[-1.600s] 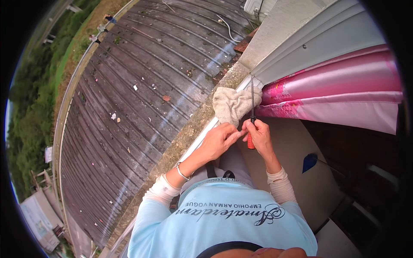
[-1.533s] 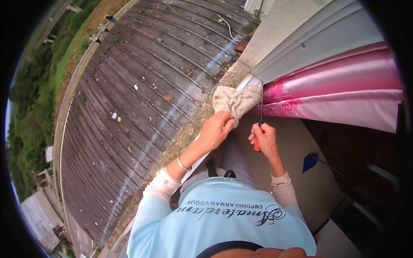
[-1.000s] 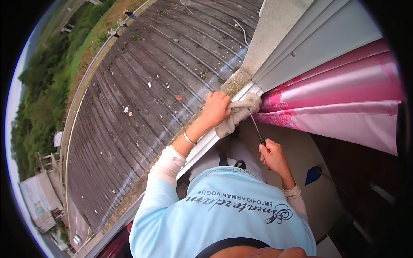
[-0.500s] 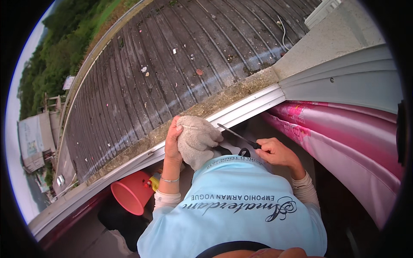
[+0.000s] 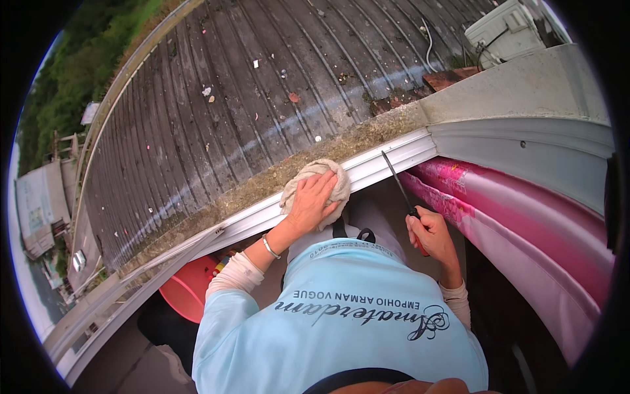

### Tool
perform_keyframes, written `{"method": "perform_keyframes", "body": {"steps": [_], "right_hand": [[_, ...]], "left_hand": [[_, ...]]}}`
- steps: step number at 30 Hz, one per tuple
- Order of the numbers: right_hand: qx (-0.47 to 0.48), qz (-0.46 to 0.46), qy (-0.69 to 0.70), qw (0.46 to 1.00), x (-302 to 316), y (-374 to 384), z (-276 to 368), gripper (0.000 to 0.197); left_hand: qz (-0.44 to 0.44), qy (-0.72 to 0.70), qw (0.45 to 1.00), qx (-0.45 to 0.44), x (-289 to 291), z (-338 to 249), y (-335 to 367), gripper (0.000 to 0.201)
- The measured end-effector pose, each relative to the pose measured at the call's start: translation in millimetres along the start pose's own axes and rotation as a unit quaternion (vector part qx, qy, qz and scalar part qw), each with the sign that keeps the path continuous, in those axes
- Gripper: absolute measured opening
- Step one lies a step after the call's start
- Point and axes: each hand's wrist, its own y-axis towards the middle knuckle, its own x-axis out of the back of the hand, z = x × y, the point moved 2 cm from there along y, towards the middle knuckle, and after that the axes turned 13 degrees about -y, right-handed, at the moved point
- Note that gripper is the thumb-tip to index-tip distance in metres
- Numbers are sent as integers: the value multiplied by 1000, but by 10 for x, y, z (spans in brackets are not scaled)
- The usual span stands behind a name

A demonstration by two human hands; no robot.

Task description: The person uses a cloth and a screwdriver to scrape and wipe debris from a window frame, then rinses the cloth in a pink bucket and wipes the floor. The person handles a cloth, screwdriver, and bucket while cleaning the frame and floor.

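Observation:
My left hand (image 5: 314, 202) presses a bunched beige cloth (image 5: 333, 175) onto the white window track (image 5: 388, 159). Its fingers curve over the top of the cloth, and the cloth's underside is hidden. In my closed right hand (image 5: 430, 235) is a screwdriver (image 5: 398, 178) with a long dark shaft and a black and red handle. The shaft points up and away, its tip appearing over the track to the right of the cloth.
Beyond the track run a rough concrete ledge (image 5: 262, 183) and a dark ribbed roof (image 5: 216, 125) with scattered debris. A pink curtain (image 5: 525, 223) hangs at the right. Low on the left stands a red bucket (image 5: 180, 292), partly behind my left arm. A sliding window frame (image 5: 141, 295) crosses the left side.
My left hand has turned over onto the cloth, which now lies bunched on the track. The screwdriver has swung more upright. A window frame has come into view at the left.

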Motion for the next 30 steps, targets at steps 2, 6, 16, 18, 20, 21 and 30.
{"method": "perform_keyframes", "body": {"steps": [2, 6, 16, 18, 20, 21, 30], "right_hand": [[-37, -44, 47, 997, -43, -83, -43, 32], [-33, -83, 101, 991, -145, -172, -74, 26], [-31, -136, 94, 986, -24, -372, 19, 23], [-30, -147, 93, 984, -9, -453, 16, 23], [-30, -164, 104, 980, -30, -484, 71, 23], [-28, -168, 99, 980, -47, -504, 88, 23], [18, -234, 77, 969, -228, -571, 334, 22]], "left_hand": [[-5, -10, 1000, 6, 0, 37, 41, 65], [2, -18, 1000, 21, -74, 38, 190, 60], [-59, -60, 996, -25, -761, -281, 1238, 49], [-68, -69, 994, -40, -932, -376, 1482, 47], [-79, -82, 992, -49, -1054, -441, 1709, 44], [-86, -93, 991, -49, -1131, -481, 1814, 42], [3, -765, 629, 140, -557, 10, 2124, 29]]}}
